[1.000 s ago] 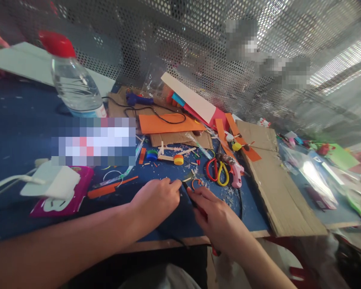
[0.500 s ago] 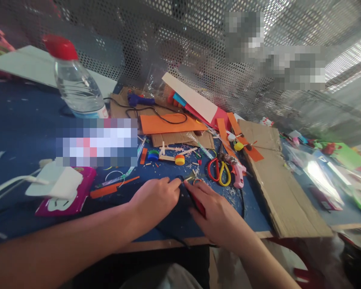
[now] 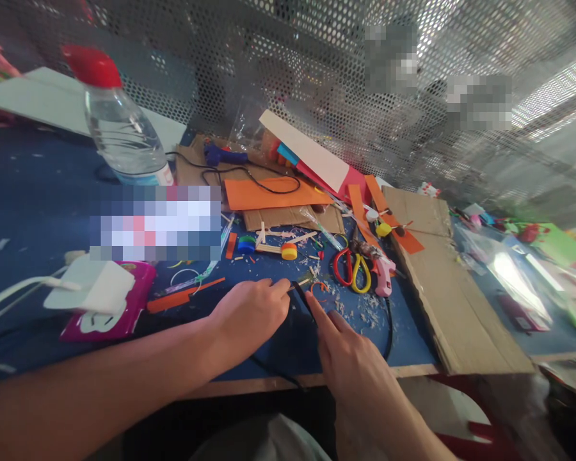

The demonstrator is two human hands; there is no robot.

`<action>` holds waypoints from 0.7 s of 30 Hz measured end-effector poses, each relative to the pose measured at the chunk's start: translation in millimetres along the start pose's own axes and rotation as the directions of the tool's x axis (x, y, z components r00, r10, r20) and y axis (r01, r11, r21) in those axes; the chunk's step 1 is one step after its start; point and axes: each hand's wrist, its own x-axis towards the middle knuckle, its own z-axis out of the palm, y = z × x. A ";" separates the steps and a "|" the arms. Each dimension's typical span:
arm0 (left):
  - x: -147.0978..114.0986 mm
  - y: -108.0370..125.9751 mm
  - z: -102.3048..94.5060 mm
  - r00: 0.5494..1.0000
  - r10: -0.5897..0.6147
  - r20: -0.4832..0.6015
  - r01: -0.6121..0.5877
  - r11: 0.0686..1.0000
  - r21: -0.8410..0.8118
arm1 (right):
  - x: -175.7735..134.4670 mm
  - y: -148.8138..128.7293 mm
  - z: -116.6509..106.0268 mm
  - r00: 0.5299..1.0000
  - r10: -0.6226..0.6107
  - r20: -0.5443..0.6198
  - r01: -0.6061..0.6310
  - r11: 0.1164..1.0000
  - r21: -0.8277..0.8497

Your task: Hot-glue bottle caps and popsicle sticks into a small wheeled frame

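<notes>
My left hand (image 3: 256, 310) is closed, its fingertips pinching a thin wooden stick (image 3: 303, 282) whose pale end pokes out to the right. In my right hand (image 3: 348, 349) is a slim dark cutting knife (image 3: 303, 299); the index finger lies along it and its tip crosses the stick. Most of the knife's handle is hidden by my palm. Just beyond the hands stands a small wooden-stick frame (image 3: 269, 248) with a yellow-and-orange cap (image 3: 289, 251) and a blue-and-green cap (image 3: 246, 244). Pale shavings (image 3: 362, 314) lie scattered right of the knife.
Scissors (image 3: 352, 269) with red and yellow handles and a pink glue gun (image 3: 383, 278) lie to the right, before long cardboard (image 3: 461, 301). At left are a white charger (image 3: 93, 285) on a purple power strip (image 3: 141, 288) and a water bottle (image 3: 125, 131). Orange sheet (image 3: 264, 195) lies behind.
My right hand has turned and drawn slightly down and right, so the knife's dark length shows more and its red part no longer shows. My left hand stays nearly in place.
</notes>
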 end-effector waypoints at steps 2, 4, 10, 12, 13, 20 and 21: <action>1.0 -1.1 -1.5 1.000 -0.012 0.015 0.013 0.999 -0.036 | -4.0 -0.3 2.7 1.000 -0.011 -0.016 0.011 0.999 -0.046; 1.7 -1.8 -2.6 1.000 -0.011 0.025 0.012 0.998 -0.067 | -8.5 0.4 5.9 0.999 -0.032 -0.040 0.029 0.996 -0.082; 1.5 -1.3 -2.3 1.000 -0.004 0.022 0.006 0.994 -0.105 | -14.5 1.2 15.7 0.994 -0.049 -0.097 0.034 0.988 -0.151; 1.0 -0.8 -0.9 1.000 0.004 0.006 -0.004 0.994 -0.113 | -10.9 0.3 18.3 0.992 -0.051 -0.114 0.031 0.985 -0.171; 0.8 -0.6 -0.1 1.000 0.009 -0.003 -0.009 0.993 -0.114 | -8.1 -0.2 19.2 0.992 -0.053 -0.116 0.031 0.983 -0.179; 1.0 0.6 2.6 0.999 0.037 0.006 -0.036 0.998 -0.047 | 10.3 -4.9 14.4 0.998 -0.015 -0.054 0.003 0.976 -0.219; 1.3 0.7 2.2 0.999 0.032 0.011 -0.031 0.998 -0.047 | 10.7 -5.5 13.4 0.999 -0.019 -0.046 0.008 0.976 -0.218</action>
